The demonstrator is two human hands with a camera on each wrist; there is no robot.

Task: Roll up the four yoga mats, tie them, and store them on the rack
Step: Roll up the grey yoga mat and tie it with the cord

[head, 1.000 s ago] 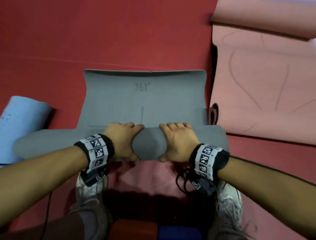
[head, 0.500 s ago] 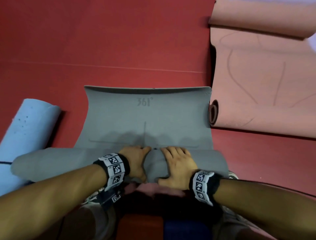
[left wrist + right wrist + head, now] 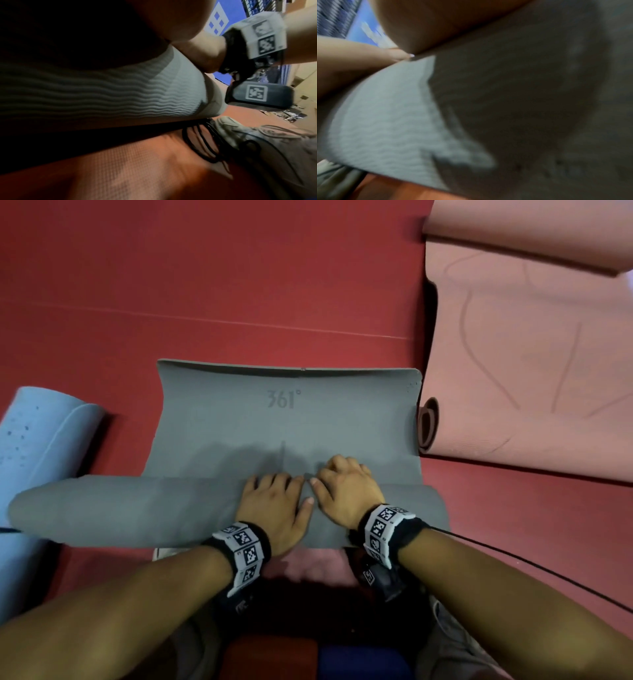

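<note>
- Hands first: left hand (image 3: pixel 274 508) and right hand (image 3: pixel 347 494) sit side by side on top of the rolled part of the grey mat (image 3: pixel 284 412), palms down, fingers spread fairly flat over the roll, pressing rather than wrapped round it.
- Grey mat's on the red floor (image 3: pixel 239 285), near end rolled into a thick tube, far end flat with "361°" showing.
- Blue mat (image 3: pixel 37 446) lies rolled at the left, touching the grey roll's end.
- Pink mat (image 3: pixel 527 364) lies on the right, partly rolled, its spiral end just beside the grey mat's edge.
- Left wrist view: wavy texture on the grey roll, a sneaker (image 3: pixel 243 134) and black cable (image 3: pixel 199 142) behind it.
- Right wrist view is too blurry for more.
</note>
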